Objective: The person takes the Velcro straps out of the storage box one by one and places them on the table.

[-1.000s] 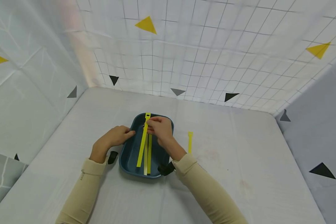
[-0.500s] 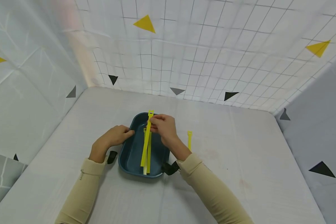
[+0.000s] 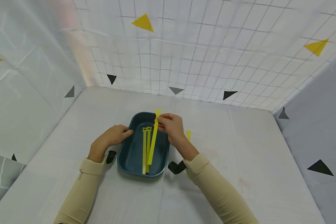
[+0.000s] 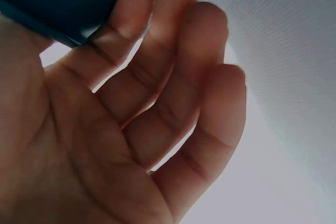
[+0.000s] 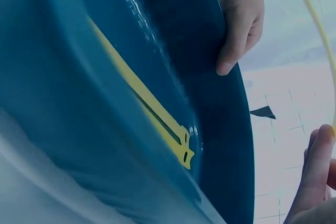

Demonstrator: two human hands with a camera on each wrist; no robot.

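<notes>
A blue rectangular tray [image 3: 131, 157] with rounded corners lies on the white surface. My left hand [image 3: 112, 136] grips its left rim, thumb over the inside and fingers along the outer wall; the left wrist view shows those bent fingers [image 4: 202, 40] by the tray. Between thumb and fingers my right hand [image 3: 172, 127] pinches a flat yellow cable tie [image 3: 153, 140] near its slotted head. The tie slants down over the tray's right half. Two similar yellow cable ties [image 3: 144, 151] lie side by side inside the tray, their slotted heads visible in the right wrist view.
Another yellow cable tie [image 3: 189, 133] lies on the white surface right of the tray, partly hidden behind the right forearm. Black wrist cameras [image 3: 177, 167] hang below both wrists. White sheet walls with a grid and coloured triangles [image 3: 175, 90] surround the surface.
My right hand has moved right with the pinched cable tie, from over the two ties in the tray towards the tray's right side. My left hand stays on the rim.
</notes>
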